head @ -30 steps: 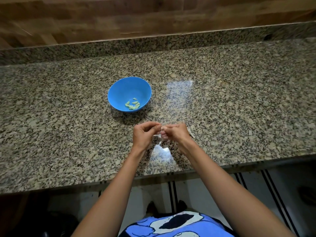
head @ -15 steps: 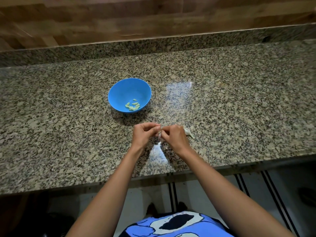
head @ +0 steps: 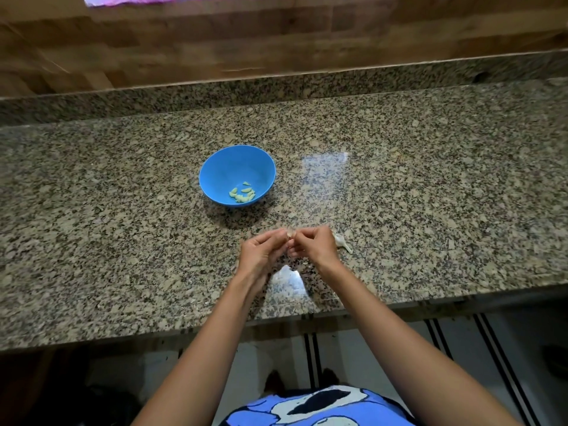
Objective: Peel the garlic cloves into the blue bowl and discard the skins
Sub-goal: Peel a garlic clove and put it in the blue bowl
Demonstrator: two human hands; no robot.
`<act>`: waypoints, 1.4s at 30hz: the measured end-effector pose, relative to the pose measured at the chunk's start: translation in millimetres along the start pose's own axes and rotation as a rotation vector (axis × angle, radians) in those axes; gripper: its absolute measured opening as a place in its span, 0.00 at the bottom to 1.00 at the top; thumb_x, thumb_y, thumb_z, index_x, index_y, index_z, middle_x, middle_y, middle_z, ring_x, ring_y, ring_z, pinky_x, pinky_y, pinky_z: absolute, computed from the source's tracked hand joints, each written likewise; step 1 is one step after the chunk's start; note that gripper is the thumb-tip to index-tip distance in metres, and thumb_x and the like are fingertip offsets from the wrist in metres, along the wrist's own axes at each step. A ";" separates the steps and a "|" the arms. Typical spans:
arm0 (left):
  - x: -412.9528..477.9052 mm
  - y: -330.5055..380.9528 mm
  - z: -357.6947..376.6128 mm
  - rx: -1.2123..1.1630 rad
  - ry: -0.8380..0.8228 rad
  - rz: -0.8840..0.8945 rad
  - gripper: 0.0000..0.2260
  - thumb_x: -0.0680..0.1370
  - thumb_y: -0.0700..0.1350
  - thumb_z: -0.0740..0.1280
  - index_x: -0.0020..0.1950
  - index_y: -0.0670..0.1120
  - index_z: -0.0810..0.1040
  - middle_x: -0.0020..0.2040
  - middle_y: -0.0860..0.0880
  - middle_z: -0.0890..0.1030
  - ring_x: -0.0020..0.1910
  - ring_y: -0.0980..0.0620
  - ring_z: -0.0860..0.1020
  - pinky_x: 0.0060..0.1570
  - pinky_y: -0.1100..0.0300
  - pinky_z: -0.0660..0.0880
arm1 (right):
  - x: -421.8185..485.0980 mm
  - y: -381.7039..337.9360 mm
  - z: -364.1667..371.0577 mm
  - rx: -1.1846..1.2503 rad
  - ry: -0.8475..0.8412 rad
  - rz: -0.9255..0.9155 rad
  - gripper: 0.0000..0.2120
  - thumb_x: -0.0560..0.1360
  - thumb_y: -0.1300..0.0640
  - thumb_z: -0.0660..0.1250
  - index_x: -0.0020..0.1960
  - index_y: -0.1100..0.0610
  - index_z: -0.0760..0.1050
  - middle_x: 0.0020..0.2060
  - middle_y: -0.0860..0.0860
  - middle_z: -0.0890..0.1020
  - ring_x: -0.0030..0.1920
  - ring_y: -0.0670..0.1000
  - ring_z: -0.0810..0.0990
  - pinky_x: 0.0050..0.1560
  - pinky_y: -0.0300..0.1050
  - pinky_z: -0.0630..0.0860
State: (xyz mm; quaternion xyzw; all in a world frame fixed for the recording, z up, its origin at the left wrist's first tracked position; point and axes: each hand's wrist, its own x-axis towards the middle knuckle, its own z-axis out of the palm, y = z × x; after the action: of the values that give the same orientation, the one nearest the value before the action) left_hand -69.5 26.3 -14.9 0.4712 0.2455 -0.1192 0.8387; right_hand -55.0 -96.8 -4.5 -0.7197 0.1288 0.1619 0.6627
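Note:
A blue bowl stands on the granite counter with several pale peeled cloves lying in its bottom. Just in front of it, my left hand and my right hand meet fingertip to fingertip over the counter. Both pinch one small garlic clove, which is mostly hidden by the fingers. A whitish piece of garlic with papery skin lies on the counter right beside my right hand.
The speckled granite counter runs left to right, with a raised granite ledge and a wooden wall behind it. Its front edge lies just below my wrists. Striped floor shows beneath.
Both hands have stayed together over the same spot, fingers shifting slightly on the clove. The camera has tilted a little, so the bowl sits lower in view.

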 end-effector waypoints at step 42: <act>38.6 -19.7 14.1 1.609 -0.206 0.493 0.20 0.83 0.52 0.54 0.74 0.48 0.64 0.75 0.48 0.60 0.74 0.49 0.59 0.72 0.52 0.57 | -13.1 42.5 -19.1 0.108 0.274 0.117 0.09 0.77 0.66 0.61 0.53 0.64 0.78 0.36 0.54 0.81 0.33 0.48 0.77 0.35 0.37 0.75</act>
State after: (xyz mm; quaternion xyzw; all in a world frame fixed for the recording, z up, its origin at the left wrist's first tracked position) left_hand -41.0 5.2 -43.4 0.9513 -0.1017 -0.1138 0.2679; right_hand -82.8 -119.9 -36.6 -0.6896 0.2682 0.0932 0.6662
